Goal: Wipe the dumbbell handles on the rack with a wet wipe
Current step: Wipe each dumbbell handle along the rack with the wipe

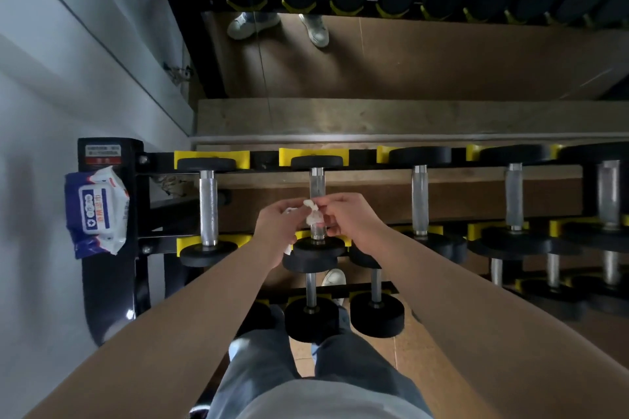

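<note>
A white wet wipe [311, 214], crumpled small, was pinched between the left hand [277, 226] and the right hand [350, 218], right at the second dumbbell handle [317, 180] from the left. That knurled silver bar was laid front to back on the black rack [143, 177], its black heads seated in yellow cradles [211, 157].

The person wears faded grey-blue jeans [265, 371], a pale grey top [326, 401], a white shoe [335, 277], with bare forearms [204, 309].

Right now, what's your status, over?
Left hand, right hand: both pinching wet wipe. Wipe at second dumbbell handle, contact unclear. Nothing in the way.
</note>
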A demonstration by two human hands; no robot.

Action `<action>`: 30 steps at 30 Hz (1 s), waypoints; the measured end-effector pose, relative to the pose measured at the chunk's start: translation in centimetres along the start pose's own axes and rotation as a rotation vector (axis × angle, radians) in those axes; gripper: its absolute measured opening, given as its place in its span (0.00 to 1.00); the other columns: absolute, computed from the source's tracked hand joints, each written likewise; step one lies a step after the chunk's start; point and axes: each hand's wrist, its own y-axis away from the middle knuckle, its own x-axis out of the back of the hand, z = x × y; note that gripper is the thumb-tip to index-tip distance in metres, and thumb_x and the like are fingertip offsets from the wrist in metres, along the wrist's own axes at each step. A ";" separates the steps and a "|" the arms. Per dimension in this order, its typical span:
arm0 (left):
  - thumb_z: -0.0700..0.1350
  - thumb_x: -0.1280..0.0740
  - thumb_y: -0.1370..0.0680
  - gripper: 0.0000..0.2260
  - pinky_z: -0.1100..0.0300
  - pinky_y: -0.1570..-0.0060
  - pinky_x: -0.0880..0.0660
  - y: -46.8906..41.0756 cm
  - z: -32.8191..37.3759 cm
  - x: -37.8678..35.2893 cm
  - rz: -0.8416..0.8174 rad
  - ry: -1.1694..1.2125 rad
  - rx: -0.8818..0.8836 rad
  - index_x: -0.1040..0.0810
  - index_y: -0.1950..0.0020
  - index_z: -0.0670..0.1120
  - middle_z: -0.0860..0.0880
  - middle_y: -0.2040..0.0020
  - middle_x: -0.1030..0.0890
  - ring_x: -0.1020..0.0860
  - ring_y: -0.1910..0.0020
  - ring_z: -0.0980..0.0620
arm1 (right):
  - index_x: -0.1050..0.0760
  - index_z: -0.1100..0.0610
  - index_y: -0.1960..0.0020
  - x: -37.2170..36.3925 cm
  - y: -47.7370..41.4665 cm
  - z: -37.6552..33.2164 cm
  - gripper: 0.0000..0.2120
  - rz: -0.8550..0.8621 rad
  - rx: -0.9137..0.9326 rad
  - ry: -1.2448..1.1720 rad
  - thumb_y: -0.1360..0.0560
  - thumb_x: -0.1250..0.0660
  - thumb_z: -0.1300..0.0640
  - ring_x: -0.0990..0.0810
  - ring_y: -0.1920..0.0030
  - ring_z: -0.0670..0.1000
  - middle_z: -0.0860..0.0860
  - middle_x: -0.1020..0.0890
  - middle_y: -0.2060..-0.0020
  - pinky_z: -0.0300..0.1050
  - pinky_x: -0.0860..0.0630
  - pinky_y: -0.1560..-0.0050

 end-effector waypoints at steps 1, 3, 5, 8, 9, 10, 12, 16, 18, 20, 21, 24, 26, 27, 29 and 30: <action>0.43 0.26 0.22 0.04 0.60 0.70 0.32 -0.2 0.2 -0.1 0.016 -0.011 -0.006 0.16 0.50 0.52 0.46 0.53 0.15 0.25 0.66 0.53 | 0.17 0.49 0.46 0.2 0.0 0.0 0.14 0.011 0.009 0.000 0.18 0.38 0.63 0.16 0.56 0.50 0.52 0.13 0.50 0.43 0.20 0.57; 0.44 0.28 0.22 0.03 0.59 0.65 0.26 -0.8 0.9 -0.4 0.084 -0.029 -0.030 0.16 0.50 0.52 0.49 0.53 0.16 0.22 0.61 0.53 | 0.17 0.51 0.45 0.8 -0.1 0.2 0.13 0.061 0.015 -0.033 0.18 0.38 0.63 0.18 0.58 0.48 0.51 0.14 0.51 0.43 0.21 0.58; 0.46 0.28 0.22 0.03 0.57 0.57 0.21 -1.8 1.7 -0.5 0.161 -0.028 -0.054 0.16 0.50 0.55 0.51 0.53 0.16 0.19 0.55 0.53 | 0.19 0.52 0.45 1.4 -0.4 0.4 0.11 0.140 0.008 -0.085 0.18 0.38 0.62 0.19 0.59 0.48 0.52 0.14 0.52 0.43 0.21 0.58; 0.49 0.27 0.22 0.04 0.61 0.61 0.24 -2.4 2.7 -1.2 0.172 -0.015 -0.081 0.17 0.47 0.57 0.53 0.52 0.17 0.21 0.58 0.55 | 0.21 0.50 0.47 2.0 -0.8 0.6 0.10 0.224 -0.018 -0.149 0.18 0.39 0.62 0.19 0.60 0.49 0.52 0.15 0.51 0.44 0.20 0.58; 0.51 0.27 0.22 0.05 0.62 0.62 0.25 -2.5 2.8 -1.6 0.154 -0.027 -0.093 0.17 0.47 0.58 0.54 0.52 0.17 0.21 0.58 0.56 | 0.21 0.50 0.47 2.2 -0.8 0.6 0.10 0.231 -0.023 -0.148 0.18 0.39 0.62 0.19 0.59 0.49 0.52 0.15 0.51 0.45 0.20 0.57; 0.52 0.26 0.23 0.05 0.62 0.62 0.25 -2.6 2.7 -2.0 0.142 -0.036 -0.108 0.17 0.48 0.59 0.55 0.52 0.17 0.21 0.58 0.56 | 0.21 0.50 0.47 2.4 -0.9 0.6 0.10 0.230 -0.023 -0.135 0.18 0.38 0.62 0.19 0.59 0.49 0.52 0.15 0.51 0.45 0.20 0.56; 0.53 0.25 0.23 0.05 0.61 0.63 0.24 -2.5 2.6 -2.5 0.167 -0.054 -0.120 0.17 0.49 0.60 0.54 0.52 0.17 0.20 0.58 0.54 | 0.20 0.50 0.46 2.6 -1.0 0.8 0.10 0.215 -0.016 -0.103 0.18 0.38 0.61 0.18 0.58 0.49 0.51 0.15 0.50 0.46 0.19 0.54; 0.51 0.25 0.23 0.09 0.54 0.49 0.18 -2.7 0.9 -2.2 0.199 -0.134 -0.112 0.14 0.44 0.54 0.51 0.49 0.15 0.17 0.51 0.51 | 0.20 0.48 0.48 2.8 -1.1 1.1 0.10 0.186 -0.032 -0.051 0.18 0.38 0.60 0.18 0.55 0.49 0.50 0.16 0.49 0.46 0.18 0.51; 0.49 0.25 0.23 0.10 0.54 0.48 0.19 -2.6 -0.6 -1.5 0.156 -0.224 -0.104 0.14 0.43 0.51 0.51 0.51 0.15 0.17 0.51 0.51 | 0.20 0.48 0.47 2.5 -1.2 1.4 0.10 0.167 -0.065 -0.010 0.17 0.38 0.59 0.18 0.54 0.49 0.49 0.16 0.49 0.45 0.18 0.52; 0.48 0.26 0.23 0.05 0.60 0.62 0.22 -2.4 -1.8 -0.5 0.046 -0.447 -0.082 0.14 0.47 0.51 0.51 0.58 0.16 0.18 0.59 0.51 | 0.20 0.49 0.44 2.2 -1.2 1.9 0.10 0.136 -0.097 0.036 0.18 0.38 0.59 0.17 0.52 0.49 0.49 0.17 0.49 0.44 0.19 0.54; 0.48 0.26 0.22 0.01 0.61 0.68 0.26 -2.2 -1.9 -0.2 -0.028 -0.614 -0.069 0.15 0.52 0.51 0.50 0.62 0.17 0.19 0.64 0.51 | 0.20 0.49 0.43 2.0 -1.3 2.2 0.10 0.117 -0.109 0.061 0.18 0.37 0.59 0.17 0.52 0.49 0.48 0.17 0.49 0.45 0.19 0.53; 0.45 0.29 0.22 0.06 0.62 0.74 0.32 -2.7 -1.4 0.2 -0.142 -0.810 -0.001 0.16 0.57 0.45 0.46 0.69 0.19 0.25 0.71 0.49 | 0.20 0.51 0.41 1.7 -1.4 2.6 0.09 0.074 -0.131 0.122 0.18 0.37 0.58 0.17 0.50 0.49 0.49 0.18 0.49 0.48 0.18 0.47; 0.42 0.32 0.20 0.05 0.61 0.74 0.34 -3.3 -0.4 -0.2 -0.138 -0.687 0.040 0.18 0.55 0.42 0.45 0.68 0.21 0.29 0.73 0.50 | 0.20 0.52 0.40 1.8 -1.5 2.5 0.09 0.067 -0.129 0.123 0.18 0.37 0.57 0.17 0.51 0.49 0.49 0.18 0.49 0.48 0.18 0.48; 0.40 0.33 0.20 0.04 0.61 0.74 0.36 -3.7 0.2 -0.3 -0.113 -0.557 0.045 0.19 0.53 0.42 0.45 0.68 0.23 0.31 0.74 0.50 | 0.20 0.53 0.40 1.9 -1.5 2.4 0.09 0.061 -0.127 0.118 0.17 0.37 0.56 0.17 0.51 0.49 0.50 0.17 0.49 0.47 0.19 0.51; 0.40 0.33 0.20 0.04 0.61 0.73 0.39 -4.7 1.7 -0.8 -0.060 -0.283 0.025 0.19 0.53 0.41 0.46 0.68 0.25 0.34 0.76 0.51 | 0.20 0.53 0.40 2.1 -1.5 2.2 0.09 0.058 -0.128 0.100 0.17 0.37 0.56 0.17 0.52 0.49 0.50 0.17 0.48 0.44 0.22 0.55; 0.40 0.34 0.20 0.05 0.62 0.73 0.40 -5.3 2.4 -1.1 -0.036 -0.196 0.012 0.19 0.53 0.41 0.46 0.68 0.25 0.34 0.76 0.51 | 0.20 0.53 0.40 2.3 -1.5 2.1 0.09 0.062 -0.131 0.087 0.17 0.37 0.56 0.17 0.52 0.49 0.50 0.17 0.49 0.43 0.22 0.56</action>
